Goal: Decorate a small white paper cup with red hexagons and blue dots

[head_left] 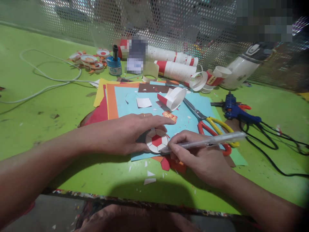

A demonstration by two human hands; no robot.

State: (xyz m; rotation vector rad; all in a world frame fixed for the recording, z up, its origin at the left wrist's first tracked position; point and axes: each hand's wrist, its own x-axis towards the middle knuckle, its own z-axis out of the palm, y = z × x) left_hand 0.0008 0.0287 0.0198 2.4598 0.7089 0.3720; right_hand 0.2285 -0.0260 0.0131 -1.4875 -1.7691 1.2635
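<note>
White paper disc with a red centre and dark lines (156, 140) lies just beyond the loose white paper scraps (150, 181) on the green desk (96, 180), at the near part of a light-blue paper sheet (122, 96). My left hand (135, 132) curves round it, thumb by the near rim and fingers by the far one (how hard they press, I cannot tell). My right hand's (193, 158) fingers are clamped on a clear plastic pen (212, 139), its tip at the disc's near edge. I judge the disc feather-light and fairly stiff, yet easy to crease or skid, so its rim is the place to hold, clear of the lines. Beyond my right hand lie metal scissors with red and yellow handles (196, 113) and a dark-blue glue gun (238, 111); farther off, stacked white-and-red paper cups (181, 71) stretch before a perforated metal screen (169, 35).
</note>
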